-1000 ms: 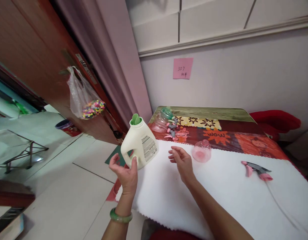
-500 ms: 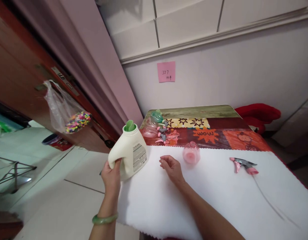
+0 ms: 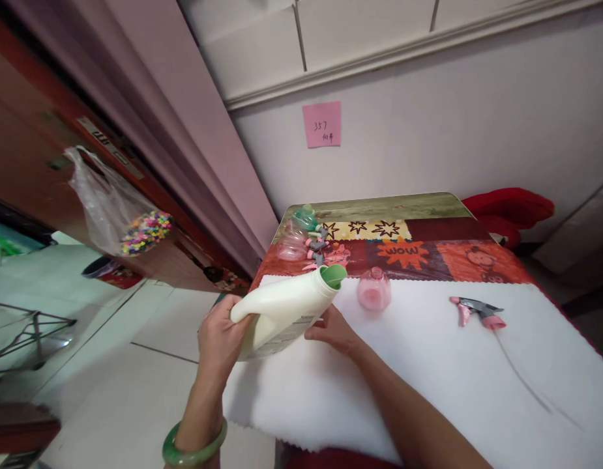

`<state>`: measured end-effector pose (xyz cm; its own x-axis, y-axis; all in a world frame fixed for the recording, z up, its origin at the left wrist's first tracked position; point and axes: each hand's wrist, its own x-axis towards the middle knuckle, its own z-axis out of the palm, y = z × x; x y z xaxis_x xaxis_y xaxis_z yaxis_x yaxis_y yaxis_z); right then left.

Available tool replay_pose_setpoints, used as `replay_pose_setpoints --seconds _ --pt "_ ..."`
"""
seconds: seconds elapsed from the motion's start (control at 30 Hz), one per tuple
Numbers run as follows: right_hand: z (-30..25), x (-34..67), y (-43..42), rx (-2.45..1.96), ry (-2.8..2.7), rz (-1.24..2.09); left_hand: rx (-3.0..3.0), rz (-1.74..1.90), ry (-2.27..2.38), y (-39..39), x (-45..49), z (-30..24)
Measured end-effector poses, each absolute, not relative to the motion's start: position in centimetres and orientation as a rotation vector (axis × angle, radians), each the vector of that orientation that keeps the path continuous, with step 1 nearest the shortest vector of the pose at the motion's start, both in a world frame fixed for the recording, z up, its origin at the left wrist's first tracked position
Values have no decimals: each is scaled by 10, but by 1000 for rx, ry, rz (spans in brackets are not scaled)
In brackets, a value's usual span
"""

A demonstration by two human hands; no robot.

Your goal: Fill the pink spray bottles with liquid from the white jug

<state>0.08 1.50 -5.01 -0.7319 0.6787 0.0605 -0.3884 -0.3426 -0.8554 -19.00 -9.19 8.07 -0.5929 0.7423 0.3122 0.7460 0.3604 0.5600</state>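
Sideways in left hand (image 3: 218, 339), cream jug (image 3: 287, 305); right hand (image 3: 333, 331) beside its neck.

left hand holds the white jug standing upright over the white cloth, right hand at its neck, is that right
Not upright. The head view shows the left hand holding the white jug tipped well over, its green spout pointing right, over the white cloth, with the right hand at its neck.
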Motion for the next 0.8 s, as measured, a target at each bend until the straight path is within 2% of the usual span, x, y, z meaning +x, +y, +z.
replay_pose_setpoints --seconds 0.27,0.37,0.43,0.63,0.73,0.8 --pt "-47 -4 11 -442 -1121 2076 -1513 -1107 -2421 -94 -192 82" --pt "-47 -4 11 -405 -1139 2084 -1393 -1271 -2500 -103 -207 75" --pt "-48 -5 11 -396 -1153 2065 -1251 -1550 -2557 -111 -220 63" --pt "-53 -8 12 -361 -1140 2057 -733 -2712 -2442 -125 -227 -2" --pt "-52 -7 14 -372 -1149 2036 -732 -2985 -2352 -123 -207 -31" --pt "-52 -5 15 -387 -1157 2025 -779 -3005 -2422 -121 -198 -43"
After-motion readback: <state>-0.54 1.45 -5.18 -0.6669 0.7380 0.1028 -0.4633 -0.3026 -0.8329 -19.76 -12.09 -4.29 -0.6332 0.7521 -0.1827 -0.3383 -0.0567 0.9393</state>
